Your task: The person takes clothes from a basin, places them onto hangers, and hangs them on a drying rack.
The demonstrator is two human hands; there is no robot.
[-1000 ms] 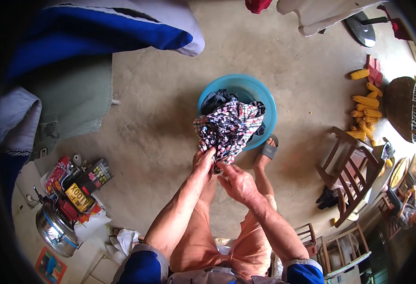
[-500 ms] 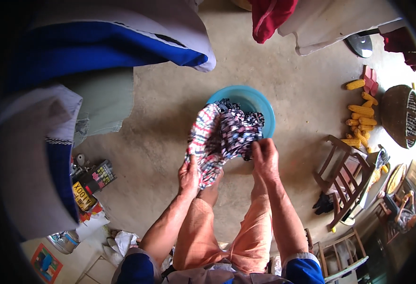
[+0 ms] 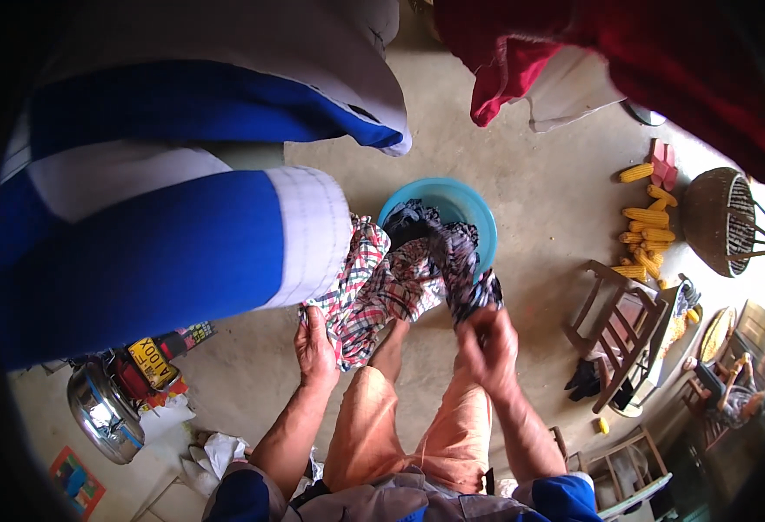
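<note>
My left hand (image 3: pixel 314 355) is closed on the edge of a red, white and black plaid cloth (image 3: pixel 354 326), which hangs between my hands above my shins. Into my right hand (image 3: pixel 488 348), closed and slightly blurred, runs the end of a dark patterned cloth (image 3: pixel 471 291). The two cloths overlap in the middle; whether they are one piece I cannot tell. Just beyond them a round turquoise basin (image 3: pixel 488 228) stands on the floor, with more dark patterned fabric (image 3: pixel 410 219) bunched inside and part of it trailing over the near rim.
A blue and white sleeve (image 3: pixel 165 244) hangs close on the left, and a red garment (image 3: pixel 661 52) hangs at upper right. Corn cobs (image 3: pixel 648 216), a woven basket (image 3: pixel 704 217) and a wooden chair (image 3: pixel 617 339) are at right. A person (image 3: pixel 739 400) sits at far right.
Both hands have come nearer to me, the left also moving leftward, drawing the cloths out wider. The hanging blue and white sleeve now covers more of the left side.
</note>
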